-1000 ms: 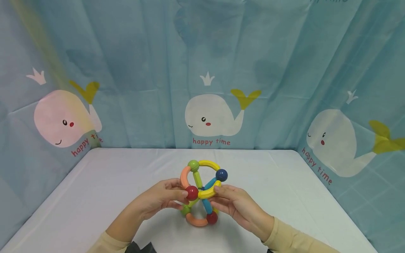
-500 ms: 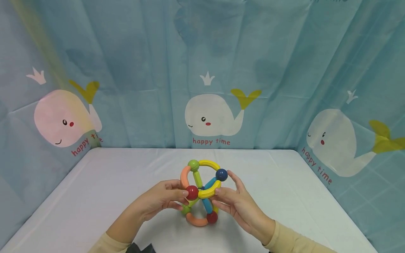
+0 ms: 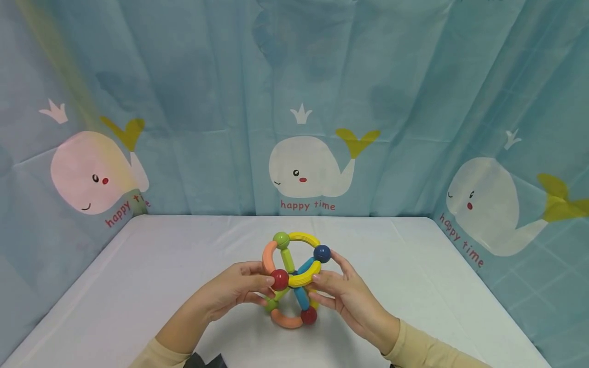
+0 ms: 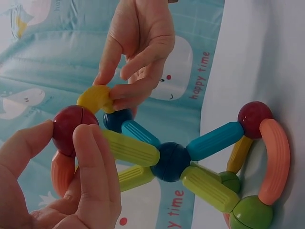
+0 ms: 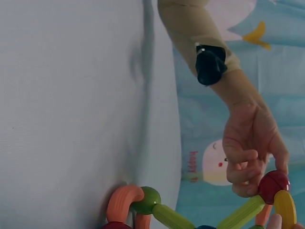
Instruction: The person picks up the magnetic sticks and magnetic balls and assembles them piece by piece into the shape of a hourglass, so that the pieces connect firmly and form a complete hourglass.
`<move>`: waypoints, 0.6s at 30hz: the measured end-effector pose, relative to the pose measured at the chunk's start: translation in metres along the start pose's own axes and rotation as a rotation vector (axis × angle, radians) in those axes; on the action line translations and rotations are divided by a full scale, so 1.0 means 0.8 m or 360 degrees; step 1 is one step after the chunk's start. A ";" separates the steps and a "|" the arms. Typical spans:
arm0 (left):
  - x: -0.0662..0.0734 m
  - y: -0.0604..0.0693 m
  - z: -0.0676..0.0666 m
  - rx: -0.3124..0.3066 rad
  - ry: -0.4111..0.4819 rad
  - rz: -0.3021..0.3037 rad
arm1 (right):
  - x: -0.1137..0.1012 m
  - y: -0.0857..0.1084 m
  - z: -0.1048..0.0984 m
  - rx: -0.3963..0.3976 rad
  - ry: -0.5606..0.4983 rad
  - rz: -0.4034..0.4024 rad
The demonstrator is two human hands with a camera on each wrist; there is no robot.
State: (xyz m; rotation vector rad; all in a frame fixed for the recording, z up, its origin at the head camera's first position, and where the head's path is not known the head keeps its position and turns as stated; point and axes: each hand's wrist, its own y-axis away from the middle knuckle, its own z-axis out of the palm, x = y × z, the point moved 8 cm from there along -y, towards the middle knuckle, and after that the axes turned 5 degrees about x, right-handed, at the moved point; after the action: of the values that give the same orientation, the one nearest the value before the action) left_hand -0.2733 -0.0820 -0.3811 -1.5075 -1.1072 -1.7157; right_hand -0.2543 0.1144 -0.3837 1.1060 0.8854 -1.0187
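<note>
A magnetic ball-and-rod structure stands on the white table, with an upper ring and a lower ring joined by straight rods at a dark blue centre ball (image 4: 170, 161). My left hand (image 3: 236, 289) pinches the red ball (image 3: 279, 280) of the upper ring between thumb and fingers. With thumb and fingers, my right hand (image 3: 356, 301) grips the curved yellow rod (image 3: 306, 275) beside that ball. Its index finger touches the blue ball (image 3: 322, 253) on the right. A green ball (image 3: 281, 240) and an orange curved rod (image 3: 269, 257) complete the ring's left side. Below, an orange curved rod (image 3: 286, 319) rests on the table.
The white table (image 3: 184, 245) extends around the structure on all sides. Behind it hangs a blue curtain (image 3: 207, 128) printed with whales. A dark strap device (image 5: 210, 64) sits on the left wrist.
My right index finger has lifted from among the other fingers and reached up to the blue ball. The structure and my left hand have stayed nearly still.
</note>
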 end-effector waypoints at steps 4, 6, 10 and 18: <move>-0.001 0.000 0.001 0.0000 0.0003 0.0000 | -0.001 0.000 -0.001 0.0019 0.0016 -0.0018; -0.001 0.000 0.001 0.0004 0.0007 -0.0003 | -0.002 0.000 -0.002 0.0027 0.0019 -0.0023; -0.001 0.000 0.001 0.0015 0.0011 -0.0010 | -0.002 -0.001 -0.003 0.0028 0.0023 -0.0026; -0.002 -0.001 0.002 0.0029 0.0002 -0.0016 | -0.002 0.002 -0.002 -0.0022 0.0048 -0.0035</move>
State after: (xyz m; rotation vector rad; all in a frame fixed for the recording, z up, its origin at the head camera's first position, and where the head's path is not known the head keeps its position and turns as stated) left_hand -0.2732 -0.0806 -0.3826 -1.4915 -1.1289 -1.7086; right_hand -0.2535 0.1162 -0.3821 1.1046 0.9293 -1.0150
